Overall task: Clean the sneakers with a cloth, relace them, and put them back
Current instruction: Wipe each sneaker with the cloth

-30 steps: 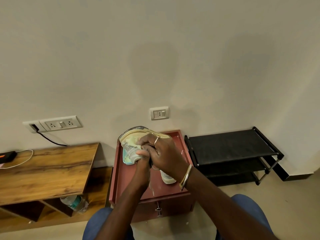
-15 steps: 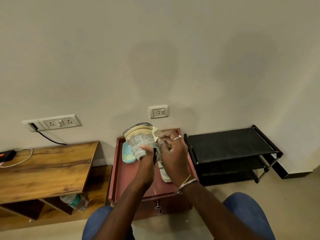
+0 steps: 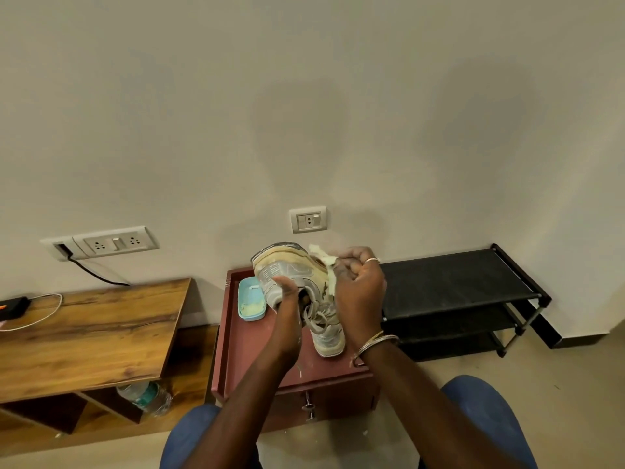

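Left hand (image 3: 287, 313) grips a sneaker (image 3: 287, 269) above the counter (image 3: 243, 350), fingers tucked in its opening; right hand (image 3: 358, 289) pinches the cloth (image 3: 323, 255) against its side; second sneaker (image 3: 326, 336) lies beneath, rack (image 3: 453, 275) beside the counter

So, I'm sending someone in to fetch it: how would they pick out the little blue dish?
Find the reddish cabinet against the wall, between the wooden desk and the black shoe rack. On its top, back left, beside the raised sneaker, lies the dish. It is the only light blue thing there, shallow and oblong.
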